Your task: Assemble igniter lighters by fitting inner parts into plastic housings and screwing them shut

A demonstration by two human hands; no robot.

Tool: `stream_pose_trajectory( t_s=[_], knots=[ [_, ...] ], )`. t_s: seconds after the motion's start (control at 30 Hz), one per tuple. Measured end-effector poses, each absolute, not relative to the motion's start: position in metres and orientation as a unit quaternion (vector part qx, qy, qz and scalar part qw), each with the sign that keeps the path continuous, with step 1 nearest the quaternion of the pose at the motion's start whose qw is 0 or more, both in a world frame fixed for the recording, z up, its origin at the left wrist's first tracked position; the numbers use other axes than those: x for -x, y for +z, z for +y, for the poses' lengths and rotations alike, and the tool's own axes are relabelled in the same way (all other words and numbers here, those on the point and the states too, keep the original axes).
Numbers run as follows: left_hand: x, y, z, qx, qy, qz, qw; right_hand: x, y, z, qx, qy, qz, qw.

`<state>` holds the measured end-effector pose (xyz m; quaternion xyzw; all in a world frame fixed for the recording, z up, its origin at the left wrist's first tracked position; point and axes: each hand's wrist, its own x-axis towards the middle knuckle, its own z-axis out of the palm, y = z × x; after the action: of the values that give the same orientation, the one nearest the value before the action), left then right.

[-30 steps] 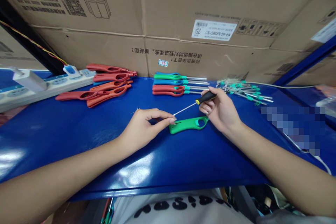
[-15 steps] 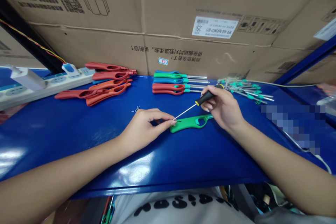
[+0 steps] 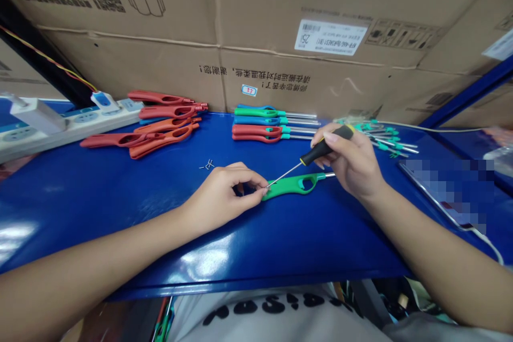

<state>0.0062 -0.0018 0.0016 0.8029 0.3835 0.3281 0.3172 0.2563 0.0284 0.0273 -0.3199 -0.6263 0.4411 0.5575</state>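
A green long-nosed lighter (image 3: 292, 185) lies on the blue table, its metal tube pointing right. My right hand (image 3: 358, 161) is closed around the black-and-yellow handle of a screwdriver (image 3: 326, 145). The screwdriver's thin shaft slants down to the left, its tip at the butt end of the lighter. My left hand (image 3: 224, 192) has thumb and index finger pinched together at that tip. Whatever sits between those fingertips is too small to make out. Several small metal pieces (image 3: 208, 164) lie just beyond my left hand.
Red and orange lighter casings (image 3: 160, 141) lie at the back left beside a white power strip (image 3: 80, 123). Finished-looking lighters (image 3: 256, 132) and metal tubes with green parts (image 3: 390, 141) lie along the cardboard box (image 3: 256, 26). A phone (image 3: 444, 192) with a cable is at right.
My right hand and the screwdriver handle have shifted slightly right. The lighter has moved a little to the right too, and my left fingertips stay pinched at its end.
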Motion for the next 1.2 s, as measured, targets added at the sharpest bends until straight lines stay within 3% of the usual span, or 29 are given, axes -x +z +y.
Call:
stream_pose_trajectory(
  t_s=[0.37, 0.57, 0.8, 1.0, 1.2],
  knots=[
    [-0.007, -0.001, -0.002, -0.783, 0.319, 0.389, 0.365, -0.242, 0.041, 0.013, 0.287, 0.315, -0.713, 0.557],
    [-0.011, 0.001, -0.003, -0.791, 0.325, 0.374, 0.359, -0.223, 0.052, 0.003, 0.274, 0.092, -0.726, 0.624],
    [-0.009, 0.0, -0.004, -0.807, 0.333, 0.354, 0.336, -0.214, 0.059, 0.004, 0.259, 0.244, -0.821, 0.446],
    [-0.007, -0.001, -0.002, -0.827, 0.336, 0.354, 0.279, -0.214, 0.046, 0.004, 0.296, 0.18, -0.796, 0.496],
    [-0.005, -0.005, 0.0, -0.868, 0.287, 0.342, 0.22, -0.217, 0.04, 0.006, 0.313, 0.199, -0.774, 0.513]
  ],
)
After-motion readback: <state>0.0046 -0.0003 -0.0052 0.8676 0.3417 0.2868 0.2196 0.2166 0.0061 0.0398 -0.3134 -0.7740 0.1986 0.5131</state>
